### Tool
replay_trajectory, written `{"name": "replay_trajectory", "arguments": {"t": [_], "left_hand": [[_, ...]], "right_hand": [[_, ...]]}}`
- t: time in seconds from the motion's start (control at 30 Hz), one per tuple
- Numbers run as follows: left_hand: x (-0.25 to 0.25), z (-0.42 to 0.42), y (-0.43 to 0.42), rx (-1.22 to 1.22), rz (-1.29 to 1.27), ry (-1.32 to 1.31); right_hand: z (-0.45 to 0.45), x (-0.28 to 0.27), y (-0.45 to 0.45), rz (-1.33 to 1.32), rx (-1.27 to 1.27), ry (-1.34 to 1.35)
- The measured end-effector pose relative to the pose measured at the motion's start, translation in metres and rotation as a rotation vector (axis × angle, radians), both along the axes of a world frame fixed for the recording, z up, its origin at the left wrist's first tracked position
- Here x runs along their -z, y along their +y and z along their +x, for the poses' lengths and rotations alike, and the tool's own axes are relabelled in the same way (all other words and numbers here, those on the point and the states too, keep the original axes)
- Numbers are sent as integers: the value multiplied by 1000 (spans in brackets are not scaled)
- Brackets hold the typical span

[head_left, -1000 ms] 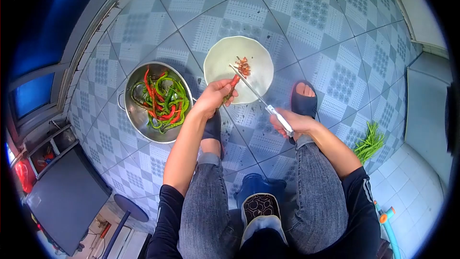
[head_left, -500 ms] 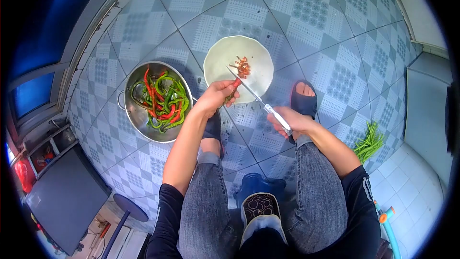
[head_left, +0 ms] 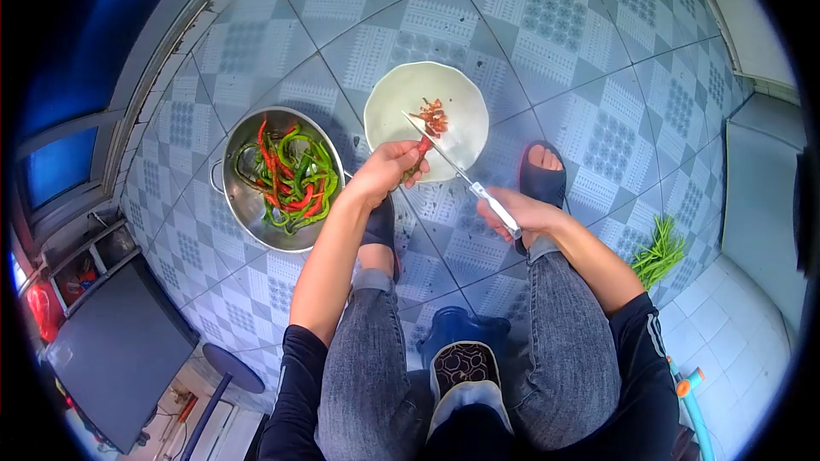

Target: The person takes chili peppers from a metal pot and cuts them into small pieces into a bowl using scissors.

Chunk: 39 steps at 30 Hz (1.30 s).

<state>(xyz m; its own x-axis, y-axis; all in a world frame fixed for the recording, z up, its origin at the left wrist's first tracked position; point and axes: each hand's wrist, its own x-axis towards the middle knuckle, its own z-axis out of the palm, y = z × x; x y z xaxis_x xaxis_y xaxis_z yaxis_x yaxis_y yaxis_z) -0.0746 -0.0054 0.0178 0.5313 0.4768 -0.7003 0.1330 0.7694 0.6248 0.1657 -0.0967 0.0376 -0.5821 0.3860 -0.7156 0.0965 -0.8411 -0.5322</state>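
Observation:
My left hand (head_left: 386, 172) is closed around a red chili pepper (head_left: 423, 148), whose front end pokes out over the near rim of a pale, uneven-edged bowl (head_left: 389, 101). In my right hand (head_left: 528, 210) is a pair of kitchen scissors (head_left: 483, 194) with a white handle. Their metal blades slant up to the left across the pepper's tip, above the bowl. Cut red chili pieces (head_left: 435, 119) lie in the bowl. Left of my left hand stands a steel pot (head_left: 240, 212) holding several whole red and green chili peppers (head_left: 299, 175).
Patterned blue-grey tiles (head_left: 589, 0) cover the floor. My feet in dark sandals (head_left: 541, 181) flank the near side of the bowl. A bunch of green stalks (head_left: 658, 253) lies at the right. A round dark-topped stand (head_left: 233, 367) is at the lower left.
The scissor tips have shifted very slightly up and left. Otherwise both hands and the pepper are nearly where they were.

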Motion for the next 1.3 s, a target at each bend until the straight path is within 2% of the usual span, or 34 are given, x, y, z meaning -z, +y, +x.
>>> {"name": "replay_trajectory", "arguments": {"t": [0.23,0.33,0.4,0.63,0.87,0.93,1.13,1.23,1.3], "left_hand": [[-6,2,0,-50,-23,32],[-4,-1,0,-38,18,6],[-2,0,-2,-25,25,1],[1,-3,0,59,61,-8],[-10,2,0,7,16,25],[-17,2,1,164,203,115],[-5,0,-3,97,213,191],[-8,0,-3,42,208,153],[-7,1,-4,44,192,144]], "right_hand": [[6,10,-4,11,-2,30],[7,14,-7,109,-5,84],[8,17,-9,199,-90,19],[6,18,-6,123,-88,4],[6,18,-7,138,-27,-53],[5,17,-6,132,2,-69],[6,9,-5,104,-43,-145],[11,16,-7,219,-157,-17],[12,20,-10,384,-283,-179]]}}
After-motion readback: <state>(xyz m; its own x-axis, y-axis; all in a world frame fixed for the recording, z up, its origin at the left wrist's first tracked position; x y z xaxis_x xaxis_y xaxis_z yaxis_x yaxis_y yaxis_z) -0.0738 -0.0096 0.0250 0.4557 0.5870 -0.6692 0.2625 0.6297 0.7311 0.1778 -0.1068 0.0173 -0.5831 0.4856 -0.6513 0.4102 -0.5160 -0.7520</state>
